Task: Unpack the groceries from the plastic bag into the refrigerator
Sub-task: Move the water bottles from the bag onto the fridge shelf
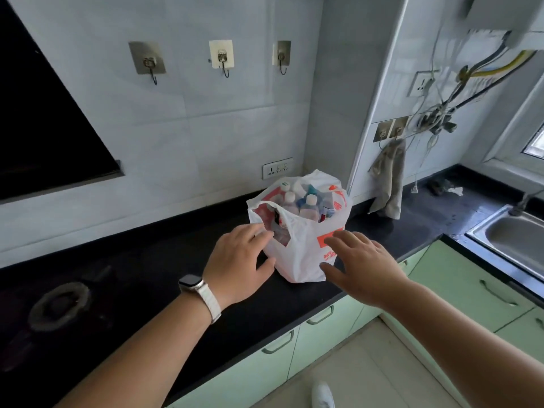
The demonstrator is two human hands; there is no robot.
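A white plastic bag (300, 248) with red print stands upright on the black counter (164, 278), near the back corner of the wall, its mouth facing up and open. Its long axis runs vertically. Inside, several bottles (309, 206) stand on end, white caps up, packed close together; a few other packages sit among them, too crowded to tell apart. One bag handle (272, 206) loops up at the left side of the mouth.

The left hand (238, 260), with a white-strapped watch (198, 293) on the wrist, is at the bag's left side, fingers loosely curled against the plastic just below the handle; whether it pinches the film cannot be told. The right hand (362, 260) is spread open, palm down, at the bag's right front, fingertips over the red print and thumb by the bag's lower edge, gripping nothing.

A steel sink (512, 240) lies well apart to the right. Green cabinets (323, 328) run beneath the counter.
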